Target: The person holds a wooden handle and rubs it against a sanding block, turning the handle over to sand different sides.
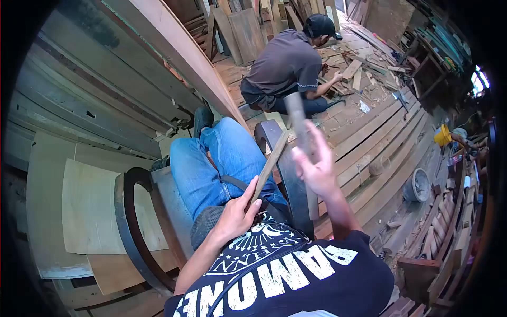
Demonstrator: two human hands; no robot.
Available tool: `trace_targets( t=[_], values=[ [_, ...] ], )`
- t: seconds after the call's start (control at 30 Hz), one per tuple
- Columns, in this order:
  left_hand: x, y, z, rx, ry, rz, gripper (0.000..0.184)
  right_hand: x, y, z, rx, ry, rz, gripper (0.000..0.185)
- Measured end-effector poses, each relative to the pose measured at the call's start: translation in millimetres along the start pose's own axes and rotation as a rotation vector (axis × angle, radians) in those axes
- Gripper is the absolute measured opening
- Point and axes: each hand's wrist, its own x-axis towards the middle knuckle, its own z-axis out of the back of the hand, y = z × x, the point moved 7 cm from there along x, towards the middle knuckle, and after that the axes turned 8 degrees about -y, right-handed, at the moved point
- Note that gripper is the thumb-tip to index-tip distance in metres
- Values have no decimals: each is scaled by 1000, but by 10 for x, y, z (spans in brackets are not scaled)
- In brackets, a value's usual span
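A narrow wooden strip [270, 165] slants up from my lap, its far end near the dark curved chair arm [299, 195]. My left hand [237, 215] grips the strip's lower end between thumb and fingers. Above the chair arm, my right hand [318, 164] is raised and blurred by motion. A greyish cylindrical object [297, 113], also blurred, stands up from my right hand beside the strip's far end; it looks like a tool or handle, but its exact kind is unclear.
Another person [288, 68] in a dark cap crouches ahead among wood scraps [356, 74]. Long planks [369, 153] lie on the right, with a white bucket [417, 186] and a yellow object [442, 136] beyond. A second curved chair arm [125, 211] is at my left.
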Motion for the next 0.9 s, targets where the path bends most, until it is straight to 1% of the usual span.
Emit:
trace_targets(
  t=[0.03,0.07,0.1,0.17,0.2,0.23,0.3,0.33,0.37,0.43,0.47,0.5,0.57,0.6,0.67,0.7,0.77,0.8,0.83,0.9],
  values=[
    [-4,8,-14,-9,3,2,65,-12,156,98,15,-109,62,67],
    [0,10,-22,-17,6,1,64,-48,272,145,-167,-164,99,72],
    [49,-16,48,0,-9,-24,64,-23,263,192,-153,-170,128,72],
    [15,-3,35,-38,27,55,63,-182,125,-58,-870,421,465,80],
    [-7,-1,4,-27,22,38,62,-277,115,-40,-1057,682,52,87],
    [-6,-37,15,-25,27,24,63,-287,199,-35,-1057,678,67,87],
    [0,-115,61,-4,19,5,63,-204,508,12,-923,445,308,88],
    [11,-83,43,-41,17,0,62,-162,642,45,-804,314,331,85],
    [-9,-95,55,-47,26,35,61,-166,592,16,-798,321,347,85],
    [-7,-105,62,-7,32,20,61,-148,503,155,-540,7,452,81],
    [-20,-72,49,-27,9,14,61,-150,287,118,-559,59,319,75],
    [-26,-26,13,-49,23,34,62,-154,132,41,-751,260,501,78],
    [-22,-2,4,1,19,5,63,-224,61,34,-1154,529,268,84],
    [-24,15,1,-5,26,17,63,-223,162,11,-1151,518,313,84],
    [-18,97,-36,-13,49,64,64,-149,376,50,-1015,320,358,89],
    [-17,76,-20,28,59,65,64,-152,393,55,-1007,323,386,89],
    [-10,27,9,3,36,11,64,-80,556,124,-716,191,485,82],
    [-8,58,-10,13,52,36,64,-81,671,151,-646,100,534,75],
    [-8,68,-10,51,66,45,64,-71,626,149,-635,95,560,75],
    [-29,0,12,11,70,54,64,-39,403,243,-527,105,482,79]
  ],
)
